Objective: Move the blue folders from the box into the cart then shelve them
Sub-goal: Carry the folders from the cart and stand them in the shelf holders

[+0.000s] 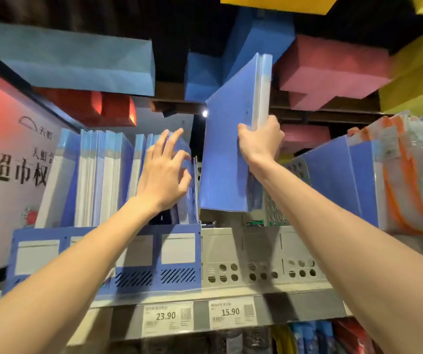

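My right hand (261,141) grips a blue folder (228,149) by its spine edge and holds it upright in the air above the grey file rack (264,256). My left hand (165,172) rests with spread, slightly bent fingers against the rightmost of several blue folders (98,175) that stand in the blue file rack (177,256). A dark gap lies between those shelved folders and the one I hold. More blue folders (338,180) lean at the right of the grey rack.
Price tags reading 23.90 (167,319) and 15.90 (232,315) hang on the shelf edge. A white sign with dark characters (13,159) stands at left. Orange-and-clear pouches (415,175) fill the right. Coloured paper bags (333,70) hang overhead.
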`<action>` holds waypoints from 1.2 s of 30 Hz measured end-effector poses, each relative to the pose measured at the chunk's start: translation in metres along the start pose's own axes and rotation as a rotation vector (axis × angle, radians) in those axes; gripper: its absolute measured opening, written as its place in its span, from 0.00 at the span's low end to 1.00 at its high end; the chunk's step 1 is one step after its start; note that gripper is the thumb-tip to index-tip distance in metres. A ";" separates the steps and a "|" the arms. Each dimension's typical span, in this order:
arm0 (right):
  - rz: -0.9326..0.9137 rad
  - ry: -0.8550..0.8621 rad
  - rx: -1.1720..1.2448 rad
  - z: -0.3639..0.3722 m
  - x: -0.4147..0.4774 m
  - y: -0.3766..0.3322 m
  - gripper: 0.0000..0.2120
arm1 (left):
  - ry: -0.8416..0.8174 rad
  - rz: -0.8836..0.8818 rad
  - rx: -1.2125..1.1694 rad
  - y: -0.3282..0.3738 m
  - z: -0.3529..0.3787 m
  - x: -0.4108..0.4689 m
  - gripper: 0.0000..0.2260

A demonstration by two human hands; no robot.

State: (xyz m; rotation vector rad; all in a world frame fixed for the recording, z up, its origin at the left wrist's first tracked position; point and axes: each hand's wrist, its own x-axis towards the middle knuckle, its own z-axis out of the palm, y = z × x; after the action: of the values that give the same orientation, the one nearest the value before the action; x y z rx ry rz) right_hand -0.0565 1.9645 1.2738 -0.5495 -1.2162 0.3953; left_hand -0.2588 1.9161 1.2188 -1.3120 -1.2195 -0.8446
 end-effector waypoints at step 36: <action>-0.022 -0.038 -0.058 0.088 -0.040 0.069 0.18 | -0.073 0.065 0.085 -0.007 0.003 -0.005 0.22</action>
State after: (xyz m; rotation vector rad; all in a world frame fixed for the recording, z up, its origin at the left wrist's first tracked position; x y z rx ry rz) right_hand -0.1524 2.0135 1.2234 -0.5808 -1.2724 0.3541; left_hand -0.2669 1.9171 1.2152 -1.3159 -1.2498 -0.6965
